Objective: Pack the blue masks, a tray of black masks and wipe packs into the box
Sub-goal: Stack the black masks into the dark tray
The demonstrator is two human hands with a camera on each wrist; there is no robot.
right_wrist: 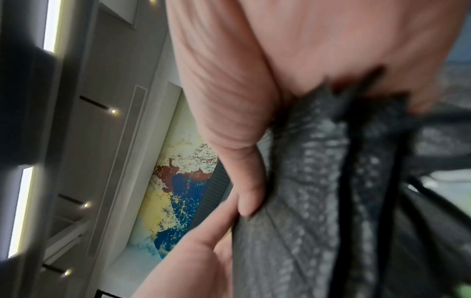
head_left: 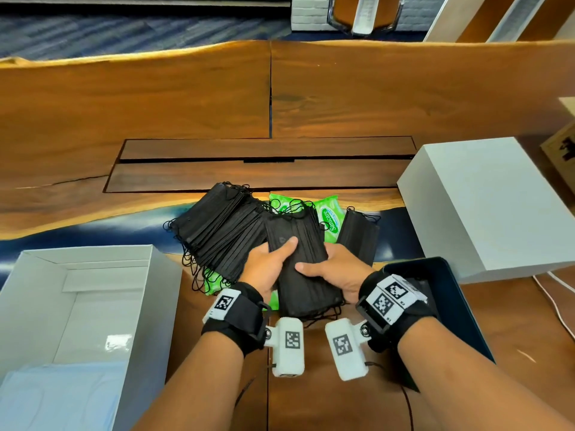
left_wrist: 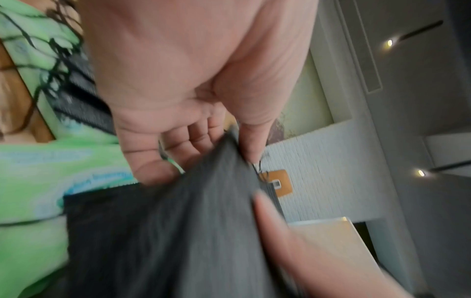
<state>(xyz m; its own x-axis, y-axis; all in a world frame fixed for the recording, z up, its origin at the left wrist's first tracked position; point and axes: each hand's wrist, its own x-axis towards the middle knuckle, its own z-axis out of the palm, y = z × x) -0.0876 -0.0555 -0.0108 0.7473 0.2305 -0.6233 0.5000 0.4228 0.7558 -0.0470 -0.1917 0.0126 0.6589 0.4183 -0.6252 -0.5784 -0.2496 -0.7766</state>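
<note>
Both forearms reach forward from the near edge, side by side, and converge toward the middle. Each wrist wears a black strap with a white block carrying square black-and-white markers, and a white camera pod hangs off the inner side of each wrist. The left hand (head_left: 270, 265) lies palm inward, its thumb laid across the top of a stack of black masks (head_left: 303, 272) and its fingers (left_wrist: 196, 139) curled beneath it. The right hand (head_left: 337, 273) grips the same stack from the right, thumb pressed on the upper face and pointing left, fingers wrapped underneath. The two thumbs lie close together, the left one farther from the body.
</note>
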